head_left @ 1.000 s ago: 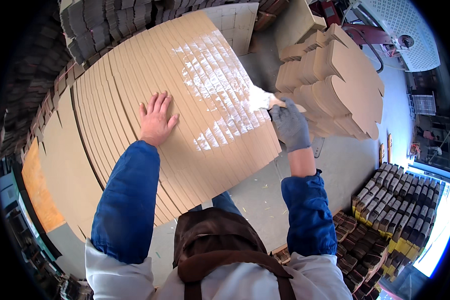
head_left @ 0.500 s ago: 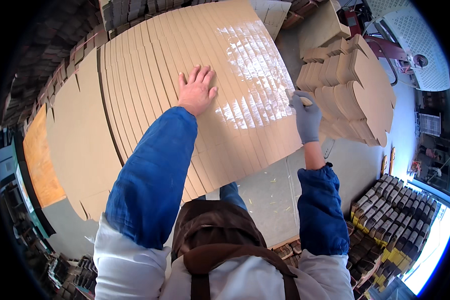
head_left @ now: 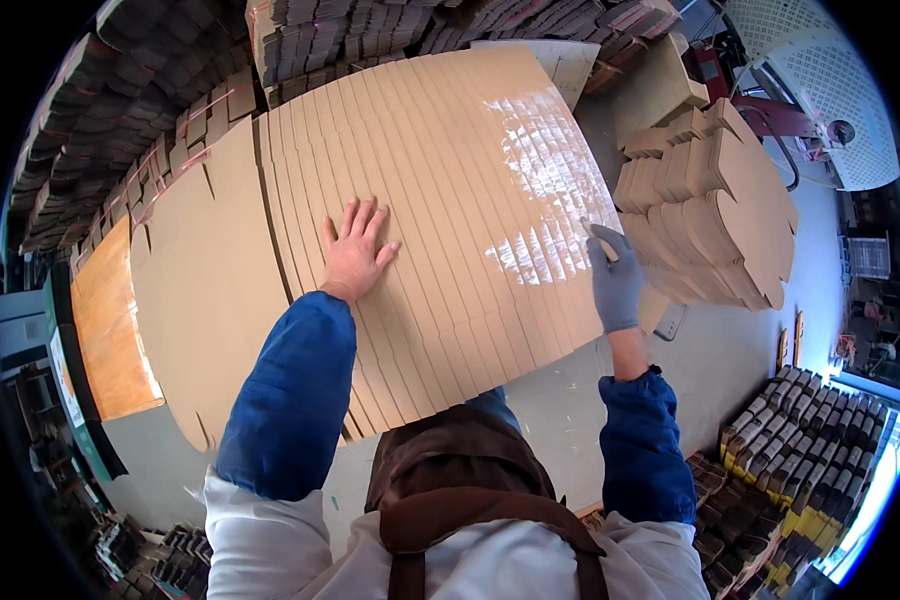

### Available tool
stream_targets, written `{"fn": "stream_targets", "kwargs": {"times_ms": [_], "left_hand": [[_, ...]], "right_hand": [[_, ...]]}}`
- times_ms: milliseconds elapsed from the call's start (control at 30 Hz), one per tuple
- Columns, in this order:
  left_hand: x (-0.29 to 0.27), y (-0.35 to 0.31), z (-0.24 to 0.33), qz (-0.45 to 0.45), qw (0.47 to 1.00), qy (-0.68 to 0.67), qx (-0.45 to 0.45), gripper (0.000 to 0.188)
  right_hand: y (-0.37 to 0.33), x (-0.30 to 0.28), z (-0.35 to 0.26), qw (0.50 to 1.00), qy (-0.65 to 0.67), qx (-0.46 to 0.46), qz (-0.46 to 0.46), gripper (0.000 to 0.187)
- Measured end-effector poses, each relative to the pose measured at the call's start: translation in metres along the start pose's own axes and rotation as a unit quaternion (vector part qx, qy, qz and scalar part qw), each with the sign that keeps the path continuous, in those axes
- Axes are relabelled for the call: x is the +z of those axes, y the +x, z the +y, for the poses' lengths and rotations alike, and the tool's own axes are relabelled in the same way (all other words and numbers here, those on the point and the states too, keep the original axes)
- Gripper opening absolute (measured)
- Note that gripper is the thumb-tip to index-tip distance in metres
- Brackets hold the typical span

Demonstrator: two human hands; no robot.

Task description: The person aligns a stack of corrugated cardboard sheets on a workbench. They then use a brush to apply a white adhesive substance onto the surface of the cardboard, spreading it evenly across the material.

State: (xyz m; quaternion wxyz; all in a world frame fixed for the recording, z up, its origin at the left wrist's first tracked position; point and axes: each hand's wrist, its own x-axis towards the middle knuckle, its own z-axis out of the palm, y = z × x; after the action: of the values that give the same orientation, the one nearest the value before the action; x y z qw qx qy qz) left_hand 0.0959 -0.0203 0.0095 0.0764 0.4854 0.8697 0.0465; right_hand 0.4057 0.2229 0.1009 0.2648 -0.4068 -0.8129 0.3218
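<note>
Fanned-out brown cardboard sheets (head_left: 420, 300) overlap in narrow strips in front of me. Wet-looking white streaks (head_left: 550, 165) cover the strips toward their right end. My left hand (head_left: 355, 250) lies bare and flat on the strips, fingers spread, holding nothing. On my right hand (head_left: 615, 285) is a grey glove; its fingers are closed around a brush (head_left: 609, 250) with a pale handle at the right edge of the sheets. The brush tip meets the white-coated area, but the glove hides much of the tool.
Beyond the right edge stands a stack of shaped cardboard pieces (head_left: 705, 215). A large flat cardboard sheet (head_left: 205, 270) and an orange-brown board (head_left: 115, 325) lie to the left. Bundled cardboard stacks (head_left: 350, 35) line the back; more bundles (head_left: 800, 430) are at lower right.
The sheets appear lower and farther right in the view. My left hand has slid leftward over the strips, fingers still spread. My right hand stays at the right edge with the brush.
</note>
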Motion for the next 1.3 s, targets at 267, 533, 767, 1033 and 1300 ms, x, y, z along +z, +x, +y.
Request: {"fn": "stream_targets", "kwargs": {"times_ms": [267,533,767,1033,1300], "left_hand": [[0.008,0.009,0.014,-0.008,1.000,-0.016,-0.003,0.065],[0.010,0.004,0.001,0.000,1.000,-0.004,-0.013,0.066],[0.007,0.010,0.010,-0.009,1.000,0.005,-0.013,0.068],[0.003,0.010,0.009,-0.039,0.999,0.001,-0.031,0.070],[0.006,0.010,0.004,-0.024,0.999,0.009,-0.019,0.071]], "right_hand": [[-0.075,0.114,-0.044,0.920,-0.210,-0.227,-0.240,0.032],[0.008,0.097,-0.022,0.967,-0.113,-0.178,-0.141,0.032],[0.137,0.073,0.079,0.972,-0.206,-0.045,-0.103,0.025],[0.156,0.113,0.052,0.966,-0.152,-0.132,-0.160,0.027],[0.195,0.134,0.043,0.961,-0.147,-0.200,-0.124,0.023]]}}
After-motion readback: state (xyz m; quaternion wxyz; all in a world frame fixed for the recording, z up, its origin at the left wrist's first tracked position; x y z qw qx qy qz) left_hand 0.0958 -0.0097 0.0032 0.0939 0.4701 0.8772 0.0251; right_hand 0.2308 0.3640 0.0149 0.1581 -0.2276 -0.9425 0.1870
